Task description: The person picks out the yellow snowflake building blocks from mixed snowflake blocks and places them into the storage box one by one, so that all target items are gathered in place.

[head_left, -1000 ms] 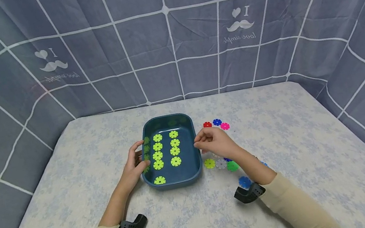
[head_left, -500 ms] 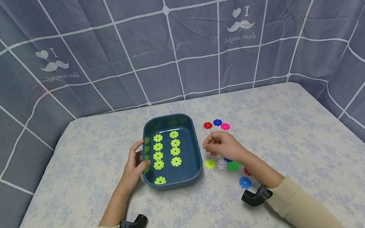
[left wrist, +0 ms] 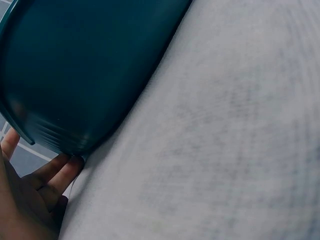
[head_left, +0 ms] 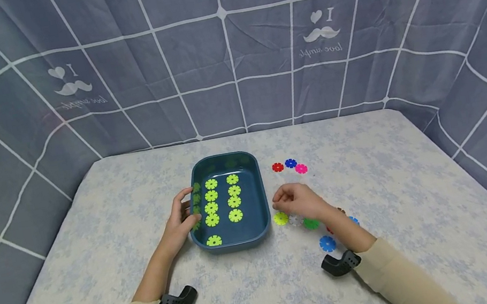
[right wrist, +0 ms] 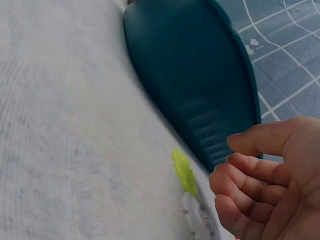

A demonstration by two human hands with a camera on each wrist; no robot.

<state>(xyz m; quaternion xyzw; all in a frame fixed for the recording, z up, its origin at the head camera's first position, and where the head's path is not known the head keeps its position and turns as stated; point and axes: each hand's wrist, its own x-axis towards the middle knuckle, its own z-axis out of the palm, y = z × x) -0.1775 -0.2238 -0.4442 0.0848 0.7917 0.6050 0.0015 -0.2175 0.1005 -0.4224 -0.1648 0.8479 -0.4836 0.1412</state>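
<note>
A dark teal plastic tub [head_left: 258, 233] stands on the table with several yellow-green notched building discs [head_left: 211, 208] laid in two columns on its floor. My left hand [head_left: 179, 222] grips its left wall, thumb over the rim and fingers outside; the left wrist view shows fingertips [left wrist: 72, 165] low on the tub's outer wall. My right hand [head_left: 299, 202] hovers just right of the tub, fingers loosely curled with nothing between thumb and index. Close below its fingers lies a yellow building disc [head_left: 281, 219], with a pale grey building disc [right wrist: 196, 215] beside it.
Red [head_left: 278, 167], blue [head_left: 291, 163] and pink [head_left: 301, 168] discs lie beyond the right hand. Green [head_left: 311, 223] and light blue [head_left: 327, 243] discs lie nearer, with others partly hidden by the right forearm. A grid-patterned curtain [head_left: 263, 99] closes the table's back edge.
My right hand has moved right from the tub's right rim, then slightly down towards the yellow disc. My left hand and the tub have stayed in place.
</note>
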